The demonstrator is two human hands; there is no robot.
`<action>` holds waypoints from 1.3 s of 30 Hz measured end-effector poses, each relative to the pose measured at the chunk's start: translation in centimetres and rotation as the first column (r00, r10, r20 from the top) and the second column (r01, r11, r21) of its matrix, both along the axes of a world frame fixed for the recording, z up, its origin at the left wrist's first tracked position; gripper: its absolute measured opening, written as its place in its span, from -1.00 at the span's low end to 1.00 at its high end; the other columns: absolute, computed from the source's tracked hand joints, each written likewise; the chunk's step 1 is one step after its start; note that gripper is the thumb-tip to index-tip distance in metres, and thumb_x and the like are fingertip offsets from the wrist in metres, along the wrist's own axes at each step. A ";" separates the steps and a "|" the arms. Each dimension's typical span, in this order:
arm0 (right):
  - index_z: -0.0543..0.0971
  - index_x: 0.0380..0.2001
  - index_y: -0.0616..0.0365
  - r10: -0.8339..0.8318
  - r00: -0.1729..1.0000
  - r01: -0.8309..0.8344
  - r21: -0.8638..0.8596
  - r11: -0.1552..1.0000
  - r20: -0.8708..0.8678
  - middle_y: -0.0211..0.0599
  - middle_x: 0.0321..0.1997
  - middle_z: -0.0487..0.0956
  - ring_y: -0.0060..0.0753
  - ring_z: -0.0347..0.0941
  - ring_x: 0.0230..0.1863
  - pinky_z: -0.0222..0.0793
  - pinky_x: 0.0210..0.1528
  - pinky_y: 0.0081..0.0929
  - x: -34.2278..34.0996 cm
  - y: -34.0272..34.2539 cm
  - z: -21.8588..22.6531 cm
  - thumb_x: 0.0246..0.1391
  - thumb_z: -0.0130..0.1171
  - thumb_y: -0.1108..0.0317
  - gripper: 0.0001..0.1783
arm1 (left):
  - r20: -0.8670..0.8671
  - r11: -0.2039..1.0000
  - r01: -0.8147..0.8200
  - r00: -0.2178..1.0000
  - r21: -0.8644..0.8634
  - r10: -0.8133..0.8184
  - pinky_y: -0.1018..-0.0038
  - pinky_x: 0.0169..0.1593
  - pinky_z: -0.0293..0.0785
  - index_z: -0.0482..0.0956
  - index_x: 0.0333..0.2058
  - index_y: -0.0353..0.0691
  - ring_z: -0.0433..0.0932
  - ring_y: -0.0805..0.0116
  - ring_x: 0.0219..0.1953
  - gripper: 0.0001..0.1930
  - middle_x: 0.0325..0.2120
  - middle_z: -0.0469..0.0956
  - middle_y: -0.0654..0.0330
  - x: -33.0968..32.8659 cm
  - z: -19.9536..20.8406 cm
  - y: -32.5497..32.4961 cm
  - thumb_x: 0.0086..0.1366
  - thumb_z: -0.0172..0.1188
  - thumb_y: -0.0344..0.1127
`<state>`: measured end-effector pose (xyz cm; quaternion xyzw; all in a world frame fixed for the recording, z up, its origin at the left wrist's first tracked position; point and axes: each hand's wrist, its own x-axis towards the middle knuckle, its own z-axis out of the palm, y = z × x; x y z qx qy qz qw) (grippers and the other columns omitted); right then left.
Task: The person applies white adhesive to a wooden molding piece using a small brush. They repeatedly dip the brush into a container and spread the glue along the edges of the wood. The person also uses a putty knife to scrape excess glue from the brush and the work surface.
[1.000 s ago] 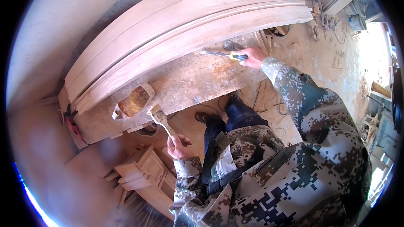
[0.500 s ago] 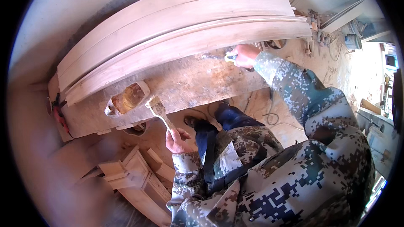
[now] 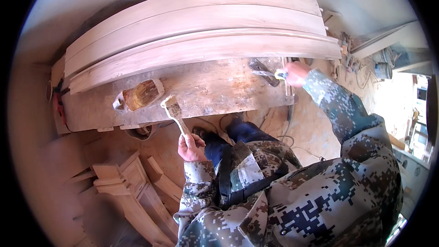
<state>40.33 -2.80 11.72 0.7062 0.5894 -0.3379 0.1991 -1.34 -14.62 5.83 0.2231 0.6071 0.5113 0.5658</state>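
Note:
My left hand grips the handle of a small glue-stained brush. Its bristles rest over the front edge of a worn wooden workbench, just right of a cut-open plastic container holding brownish liquid. My right hand reaches to the bench's far right end and holds a metal hand tool with a yellow and blue grip, lying flat on the bench top. Long curved-looking wooden boards are stacked along the back of the bench, just beyond both hands.
Carved wooden pieces lie on the floor at the lower left. A cable hangs off the bench's right end. A red clamp sits at the bench's left end. Buckets and clutter stand at the right.
My right hand with the tool has shifted slightly right along the bench. The brush stays in my left hand, its head now a bit higher beside the container.

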 end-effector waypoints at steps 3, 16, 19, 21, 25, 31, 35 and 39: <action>0.62 0.08 -0.11 0.068 0.985 -0.052 0.099 0.994 -0.162 -0.10 -0.40 0.65 -0.34 0.54 -0.54 0.49 -0.42 -0.36 -1.0 0.0 1.3 0.01 0.20 0.41 -0.51 | 0.036 0.999 -0.053 0.998 0.008 0.053 0.59 -0.59 0.34 0.48 -0.39 -0.23 0.42 0.50 -0.67 -0.72 -0.62 0.48 0.24 -0.3 -0.6 -0.4 0.47 0.06 -0.17; 0.54 0.20 -0.11 -0.283 0.834 0.247 -0.139 0.959 -0.474 -0.27 -0.51 0.62 -0.52 0.47 -0.60 0.44 -0.53 -0.49 -10.1 1.8 1.1 -0.02 0.28 0.44 -0.37 | -0.077 0.993 -0.120 0.990 -0.019 0.118 0.60 -0.58 0.33 0.48 -0.41 -0.22 0.40 0.52 -0.66 -0.72 -0.64 0.45 0.27 -0.7 1.3 -1.6 0.47 0.03 -0.21; 0.53 0.21 -0.09 -0.287 0.806 0.336 0.000 0.942 -0.517 -0.28 -0.54 0.60 -0.52 0.47 -0.61 0.43 -0.53 -0.48 -9.7 2.2 -0.2 -0.02 0.28 0.42 -0.37 | -0.057 0.983 -0.181 0.982 -0.038 0.179 0.59 -0.58 0.34 0.47 -0.42 -0.21 0.41 0.52 -0.66 -0.72 -0.64 0.45 0.27 -1.7 1.1 -2.5 0.47 0.02 -0.21; 0.52 0.22 -0.08 -0.250 0.823 0.341 0.093 0.935 -0.509 -0.27 -0.53 0.61 -0.52 0.45 -0.63 0.40 -0.55 -0.47 -9.7 3.0 -0.8 -0.01 0.28 0.41 -0.37 | -0.057 0.986 -0.165 0.985 -0.036 0.163 0.59 -0.58 0.34 0.46 -0.43 -0.21 0.41 0.52 -0.66 -0.72 -0.63 0.46 0.27 -2.0 1.1 -2.7 0.47 0.02 -0.20; 0.51 0.22 -0.09 -0.327 0.849 0.340 -0.043 0.939 -0.415 -0.27 -0.46 0.65 -0.50 0.45 -0.63 0.40 -0.57 -0.46 -10.2 4.3 0.9 0.01 0.26 0.45 -0.38 | -0.065 0.989 -0.144 0.988 -0.022 0.142 0.59 -0.58 0.34 0.46 -0.42 -0.21 0.41 0.52 -0.66 -0.72 -0.63 0.46 0.27 -1.7 1.0 -2.6 0.47 0.02 -0.21; 0.52 0.22 -0.15 -0.266 0.844 0.261 -0.076 0.962 -0.465 -0.24 -0.35 0.69 -0.51 0.47 -0.61 0.43 -0.54 -0.44 -9.5 1.5 0.2 -0.01 0.24 0.51 -0.35 | -0.064 0.991 -0.133 0.989 -0.023 0.131 0.60 -0.59 0.32 0.46 -0.41 -0.22 0.40 0.53 -0.67 -0.73 -0.64 0.44 0.28 -2.5 0.2 -3.5 0.48 0.02 -0.22; 0.51 0.23 -0.25 -0.080 0.953 0.058 -0.083 0.995 -0.293 -0.20 -0.34 0.69 -0.44 0.52 -0.54 0.47 -0.45 -0.39 -11.6 3.5 -1.5 0.00 0.24 0.38 -0.35 | 0.035 0.981 -0.191 0.981 -0.019 0.191 0.59 -0.59 0.31 0.45 -0.41 -0.21 0.39 0.54 -0.67 -0.73 -0.65 0.43 0.28 -2.3 0.2 -3.3 0.48 0.02 -0.22; 0.57 0.16 -0.21 0.024 0.961 -0.002 0.077 0.997 -0.275 -0.10 -0.27 0.68 -0.22 0.59 -0.37 0.50 -0.24 -0.29 -14.0 3.7 -4.0 0.05 0.13 0.39 -0.45 | -0.043 0.988 -0.154 0.987 -0.010 0.154 0.58 -0.59 0.30 0.45 -0.41 -0.20 0.39 0.53 -0.67 -0.73 -0.65 0.44 0.27 -1.8 0.8 -2.7 0.48 0.03 -0.21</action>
